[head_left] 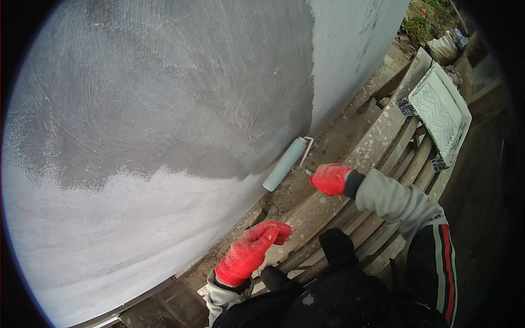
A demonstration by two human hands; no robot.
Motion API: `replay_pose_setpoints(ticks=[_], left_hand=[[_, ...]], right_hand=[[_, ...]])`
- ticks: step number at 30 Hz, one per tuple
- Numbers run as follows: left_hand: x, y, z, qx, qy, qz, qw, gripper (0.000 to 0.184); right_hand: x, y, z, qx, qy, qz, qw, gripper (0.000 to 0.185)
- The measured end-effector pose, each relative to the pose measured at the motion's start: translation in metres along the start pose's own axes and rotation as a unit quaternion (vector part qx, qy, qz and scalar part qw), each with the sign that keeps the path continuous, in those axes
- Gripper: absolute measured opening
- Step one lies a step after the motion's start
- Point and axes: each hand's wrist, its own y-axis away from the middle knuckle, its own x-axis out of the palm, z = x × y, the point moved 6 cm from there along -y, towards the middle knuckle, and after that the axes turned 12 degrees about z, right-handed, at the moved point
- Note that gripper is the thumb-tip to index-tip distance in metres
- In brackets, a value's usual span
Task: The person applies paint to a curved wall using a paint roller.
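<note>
My right hand (pixel 330 179), in a red glove dusted with white, is closed around the handle of a paint roller (pixel 285 164). The roller's pale, paint-covered sleeve lies along the lower part of the wall (pixel 191 98), at the boundary with the plank ledge. To the lower left, my left hand (pixel 246 254), also red-gloved, hovers in front of the planks with its fingers curled towards the thumb and nothing visible in them. Much of the wall's upper middle is darker grey, while its lower left and right parts carry a lighter coat with a ragged edge.
A white paint tray (pixel 441 112) with a zigzag ribbed bed rests on the scaffold planks (pixel 377 134) at the right. Gaps show between the boards and poles beneath me. A pale crumpled sack (pixel 443 49) and green plants (pixel 418 27) are at the far upper right.
</note>
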Motion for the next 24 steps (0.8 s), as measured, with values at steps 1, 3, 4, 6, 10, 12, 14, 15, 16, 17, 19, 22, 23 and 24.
replay_pose_setpoints(ticks=[1, 3, 4, 6, 10, 12, 14, 15, 16, 17, 19, 22, 23, 24], left_hand=[[0.0, -0.001, 0.001, -0.002, -0.002, 0.001, 1.0, 0.043], [0.0, 0.001, 0.004, -0.014, 0.033, -0.019, 0.999, 0.043], [-0.001, 0.001, 0.005, -0.016, 0.032, -0.019, 0.999, 0.043], [-0.005, 0.003, 0.008, -0.047, 0.038, -0.013, 0.998, 0.033], [-0.009, 0.008, 0.008, -0.057, 0.025, -0.059, 0.996, 0.045], [-0.014, 0.01, 0.011, -0.062, 0.025, -0.041, 0.997, 0.034], [-0.016, 0.011, 0.011, -0.055, 0.039, -0.065, 0.996, 0.034], [-0.018, 0.01, 0.013, -0.058, 0.04, -0.064, 0.995, 0.034], [-0.019, 0.007, 0.015, -0.05, 0.043, -0.059, 0.996, 0.034], [-0.018, 0.004, 0.016, -0.041, 0.047, -0.053, 0.997, 0.034], [-0.014, -0.006, 0.017, -0.045, 0.041, -0.046, 0.997, 0.037], [-0.008, -0.015, 0.016, -0.049, 0.031, -0.027, 0.998, 0.04], [-0.005, -0.018, 0.015, -0.047, 0.031, -0.014, 0.998, 0.04], [-0.004, -0.019, 0.014, -0.047, 0.03, -0.012, 0.998, 0.04]], right_hand=[[0.019, -0.025, -0.01, -0.011, 0.05, -0.013, 0.999, 0.016], [0.033, -0.064, -0.018, 0.003, 0.053, 0.066, 0.996, 0.014], [0.068, -0.1, -0.039, 0.033, -0.04, 0.072, 0.996, 0.011], [0.103, -0.144, -0.06, 0.062, -0.136, 0.074, 0.986, 0.009], [0.106, -0.177, -0.07, 0.155, -0.226, 0.12, 0.954, 0.004], [0.109, -0.183, -0.071, 0.145, -0.164, 0.135, 0.966, 0.005], [0.109, -0.181, -0.068, 0.115, -0.076, 0.111, 0.984, 0.007], [0.103, -0.174, -0.063, 0.088, 0.014, 0.089, 0.992, 0.011], [0.093, -0.157, -0.061, 0.091, 0.013, 0.093, 0.991, 0.011], [0.067, -0.132, -0.053, 0.062, 0.006, 0.038, 0.997, 0.01], [0.031, -0.081, -0.04, 0.041, -0.022, -0.048, 0.998, 0.012], [-0.013, 0.005, -0.011, 0.037, -0.129, -0.076, 0.988, 0.02], [-0.032, 0.037, 0.004, 0.052, -0.198, -0.116, 0.972, 0.02], [-0.043, 0.065, 0.019, 0.062, -0.203, -0.152, 0.965, 0.02]])
